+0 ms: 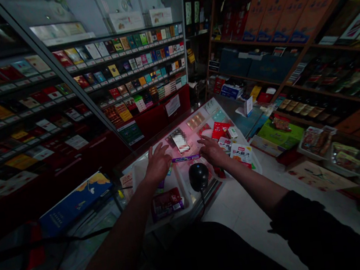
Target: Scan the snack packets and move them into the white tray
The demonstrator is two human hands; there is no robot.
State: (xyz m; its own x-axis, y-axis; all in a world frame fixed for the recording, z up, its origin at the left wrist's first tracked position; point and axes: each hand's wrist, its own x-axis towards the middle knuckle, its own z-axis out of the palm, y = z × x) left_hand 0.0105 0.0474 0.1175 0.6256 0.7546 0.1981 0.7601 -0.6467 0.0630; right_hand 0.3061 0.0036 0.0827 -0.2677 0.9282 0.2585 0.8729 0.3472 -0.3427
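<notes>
A slim purple packet (186, 158), perhaps a candy bar, spans the gap between my two hands above the glass counter. My left hand (159, 163) has its fingers closed at the packet's left end. At the opposite end my right hand (212, 150) pinches it. Just below the packet stands a black dome-shaped scanner (199, 176) on a cable. Under my left forearm is a white tray (186, 196) with dark purple packs (167, 203). Past my right hand, another white tray (256, 167) holds red and white snack bags (241, 153). A phone (181, 143) with a lit screen lies beyond the packet.
Shelves of small boxes (137, 63) line the wall ahead. To the left, a blue box (76, 204) and black cables lie on the counter. Shelves with bottles (331, 75) and orange boxes (283, 15) stand right, with packed food containers (320, 141) below them.
</notes>
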